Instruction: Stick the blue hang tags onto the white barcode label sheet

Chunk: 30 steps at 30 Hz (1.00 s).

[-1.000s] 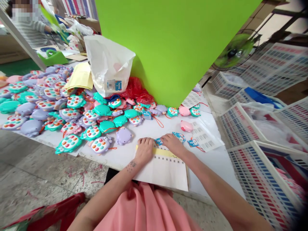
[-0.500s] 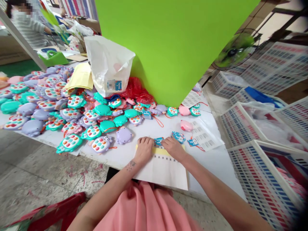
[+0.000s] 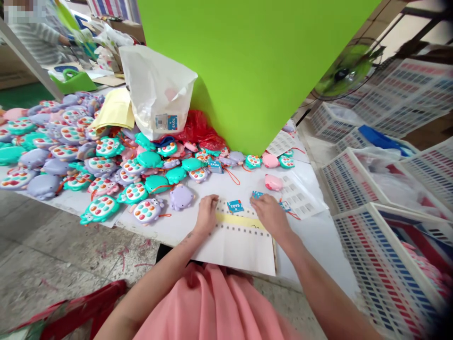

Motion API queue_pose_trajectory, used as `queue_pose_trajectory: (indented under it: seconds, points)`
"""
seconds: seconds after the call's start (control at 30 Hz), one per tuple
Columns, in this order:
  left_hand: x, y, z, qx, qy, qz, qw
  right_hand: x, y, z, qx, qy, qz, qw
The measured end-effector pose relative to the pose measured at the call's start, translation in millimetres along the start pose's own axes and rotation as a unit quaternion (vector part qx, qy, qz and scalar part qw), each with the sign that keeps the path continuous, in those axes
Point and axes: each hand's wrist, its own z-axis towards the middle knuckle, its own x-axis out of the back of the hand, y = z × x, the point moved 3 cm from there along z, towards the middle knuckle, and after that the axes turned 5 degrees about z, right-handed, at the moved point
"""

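Observation:
My left hand (image 3: 207, 215) is at the left edge of a white label sheet (image 3: 233, 252), its fingers curled together. Whether anything is between them I cannot make out. A blue "TOYS" hang tag (image 3: 235, 206) lies flat at the sheet's upper part, between my hands and touched by neither. Across the sheet runs a yellow strip (image 3: 233, 220) between rows of small grey squares. To the right, my right hand (image 3: 271, 212) closes its fingers on a blue tag (image 3: 257, 194). Partly behind that hand lies another blue tag (image 3: 285, 206) with an orange cord.
A heap of turtle- and crab-like toys (image 3: 101, 209) covers the left of the table. Behind are a white plastic bag (image 3: 155, 89), a red bag (image 3: 201, 134) and a green panel (image 3: 247, 71). Label sheets (image 3: 304, 198) lie right; plastic baskets (image 3: 375, 255) stand beyond.
My hands have moved apart, uncovering the blue tag between them. My right hand has shifted right to the other blue tags; my left hand has drawn slightly left.

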Motion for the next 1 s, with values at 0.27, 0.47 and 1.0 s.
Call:
queue_pose_trajectory:
  seconds: [0.27, 0.47, 1.0]
  points:
    - [9.4, -18.3, 1.8, 0.104, 0.126, -0.251, 0.954, -44.3, -102.9, -8.4, -0.003, -0.111, 0.176, 0.978]
    - [7.4, -22.1, 2.3, 0.116, 0.143, -0.286, 0.940, -58.7, -113.1, -5.5, -0.030, -0.087, 0.083, 0.992]
    - [11.9, -11.0, 0.6, 0.084, 0.101, -0.214, 0.968, -64.3, -102.7, 6.5, -0.087, 0.001, 0.289, 0.953]
